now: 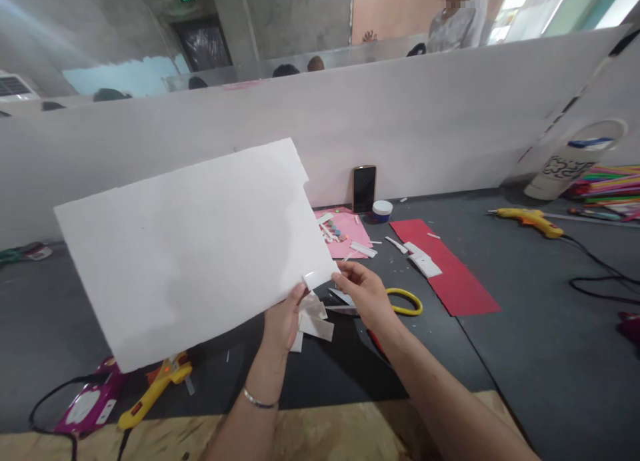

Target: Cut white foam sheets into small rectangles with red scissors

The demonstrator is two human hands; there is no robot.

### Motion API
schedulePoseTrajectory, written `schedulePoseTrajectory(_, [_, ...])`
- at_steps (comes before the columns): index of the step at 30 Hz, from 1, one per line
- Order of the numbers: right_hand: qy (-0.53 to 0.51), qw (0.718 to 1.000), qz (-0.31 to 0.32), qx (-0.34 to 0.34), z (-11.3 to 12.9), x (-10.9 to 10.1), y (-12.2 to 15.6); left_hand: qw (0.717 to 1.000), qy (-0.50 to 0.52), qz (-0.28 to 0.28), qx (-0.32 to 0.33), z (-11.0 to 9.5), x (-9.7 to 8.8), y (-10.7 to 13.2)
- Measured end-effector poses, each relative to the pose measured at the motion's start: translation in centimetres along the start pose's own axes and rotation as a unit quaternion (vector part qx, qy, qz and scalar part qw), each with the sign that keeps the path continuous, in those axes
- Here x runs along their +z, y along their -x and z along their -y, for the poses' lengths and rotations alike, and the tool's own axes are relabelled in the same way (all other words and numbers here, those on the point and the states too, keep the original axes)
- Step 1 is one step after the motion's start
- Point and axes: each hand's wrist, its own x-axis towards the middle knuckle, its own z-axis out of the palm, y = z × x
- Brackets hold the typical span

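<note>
Both my hands hold up a large white foam sheet [185,248], tilted above the table. My left hand [284,318] grips its lower edge, with the thumb on the front. My right hand [363,291] pinches the sheet's near right corner between thumb and fingers. Below my left hand lie several white offcuts [313,321]. Scissors with a yellow loop handle [405,302] lie just beyond my right hand, their metal blades [341,298] partly hidden by it.
A red sheet [445,268] and a pink sheet [345,233] with small pieces lie on the dark table [545,354]. A phone [364,189] leans on the white partition [425,114]. Yellow glue guns [530,221] [155,393] and trailing cords lie at both sides.
</note>
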Motion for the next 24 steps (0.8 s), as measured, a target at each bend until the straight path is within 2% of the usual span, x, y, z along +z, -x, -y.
schedulePoseTrajectory(3, [0.015,0.998,-0.054,-0.032,0.3,-0.9,-0.5,0.999,0.001,-0.032,0.004,0.2,-0.3,-0.3])
schedulePoseTrajectory(5, [-0.011,0.996,-0.062,-0.056,0.6,-1.6,-0.7,0.999,-0.003,-0.036,0.001,0.2,-0.4,-0.4])
schedulePoseTrajectory(8, [-0.073,0.994,-0.018,-0.081,1.1,-2.3,-0.7,1.0,-0.01,-0.028,-0.002,0.2,-0.5,-0.4])
schedulePoseTrajectory(10, [-0.074,0.994,0.023,-0.081,1.4,-2.4,-0.5,1.0,-0.012,-0.022,-0.009,0.2,-0.5,-0.4])
schedulePoseTrajectory(13, [0.007,0.994,0.084,-0.075,1.8,-2.4,-0.3,1.0,-0.006,-0.01,-0.018,0.2,-0.6,-0.3])
schedulePoseTrajectory(16, [0.109,0.984,0.115,-0.082,1.9,-2.5,-0.3,1.0,-0.006,-0.003,-0.023,0.2,-0.7,-0.2])
schedulePoseTrajectory(20, [0.205,0.968,0.112,-0.096,1.6,-2.8,-0.6,0.999,-0.019,0.002,-0.036,0.1,-0.4,0.0])
schedulePoseTrajectory(24, [0.213,0.967,0.079,-0.119,1.7,-2.6,-0.5,0.999,-0.035,-0.011,-0.034,0.0,0.0,0.3])
